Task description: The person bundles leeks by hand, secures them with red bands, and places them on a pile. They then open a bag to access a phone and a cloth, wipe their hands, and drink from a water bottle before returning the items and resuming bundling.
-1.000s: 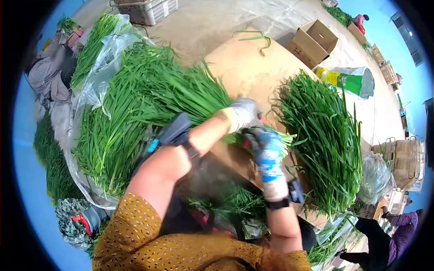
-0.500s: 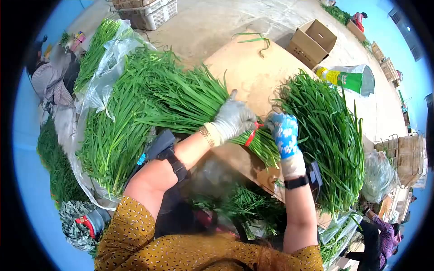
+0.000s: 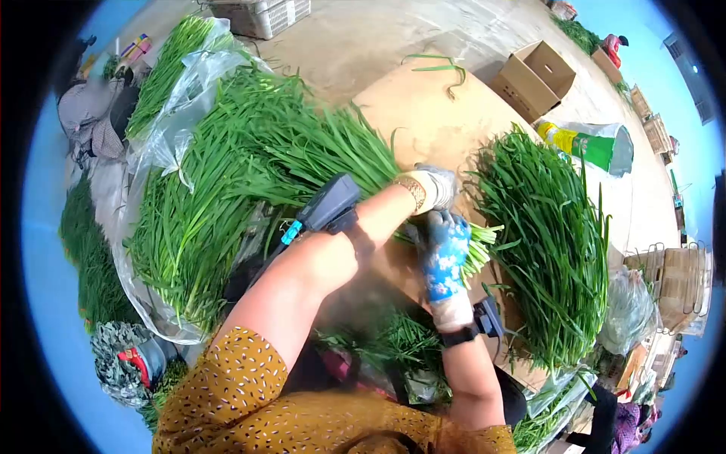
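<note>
A bunch of long green leafy stalks (image 3: 340, 147) lies across the tan board (image 3: 431, 106), its pale cut ends pointing right. My left hand (image 3: 437, 188), in a whitish glove, is closed round the top side of the bunch near those ends. Just below it my right hand (image 3: 446, 253), in a blue flowered glove, wraps the same bunch from beneath. The red tie is hidden by the hands. A large heap of the same stalks (image 3: 204, 204) rests on clear plastic at left, and another pile (image 3: 541, 242) lies right of my hands.
An open cardboard box (image 3: 533, 79) and a green-yellow bag (image 3: 590, 144) stand beyond the board. A white crate (image 3: 276, 17) is at the top. More crates (image 3: 677, 276) stand at right. A person (image 3: 98, 113) is at far left, another (image 3: 626, 427) at lower right.
My left hand has rolled over the bunch and moved right. My right hand has shifted left and down onto the bunch. The red tie has gone out of sight.
</note>
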